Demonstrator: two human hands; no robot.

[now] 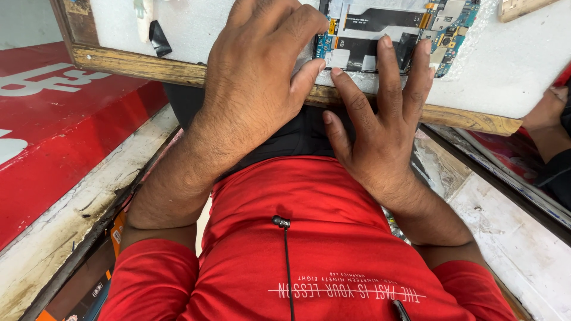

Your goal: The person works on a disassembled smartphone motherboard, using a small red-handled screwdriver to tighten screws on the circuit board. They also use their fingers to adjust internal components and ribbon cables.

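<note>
1. Opened phone [389, 35]: lying with its back cover off on the white work board [511, 65], near the board's front edge, with its blue circuit boards and black flex cables showing.
2. Left hand [256, 77]: resting palm-down over the phone's left end, fingers curled loosely, thumb pressing at the lower left corner; whether it is gripping anything underneath cannot be told.
3. Right hand [380, 125]: lying flat and grasping nothing, its fingertips [386, 43] touching the phone's lower edge.
4. Wooden frame [143, 65]: bordering the white board, worn along the front edge beneath both hands.
5. Black scrap [159, 38]: lying on the board, well apart to the left.
6. Red shirt [309, 238]: worn by the person, with a thin black cord [286, 261] hanging down its front.
7. Another person's hand [544, 110]: showing at the right edge, beside the board.
</note>
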